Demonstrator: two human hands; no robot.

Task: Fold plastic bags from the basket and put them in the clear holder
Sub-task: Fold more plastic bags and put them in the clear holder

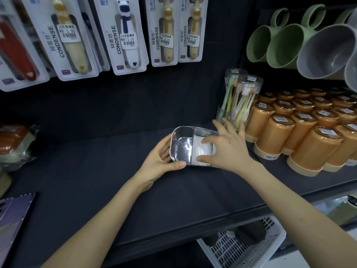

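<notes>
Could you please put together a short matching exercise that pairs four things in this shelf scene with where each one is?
Things:
1. clear holder
2. folded bag
3. basket
4. green mugs

Places:
A. hanging at the upper right
B. inside the holder, held by the right hand
C. below the shelf's front edge
D. on the dark shelf, gripped at one end by the left hand

Pairs: 1-D, 2-B, 3-C, 4-A
</notes>
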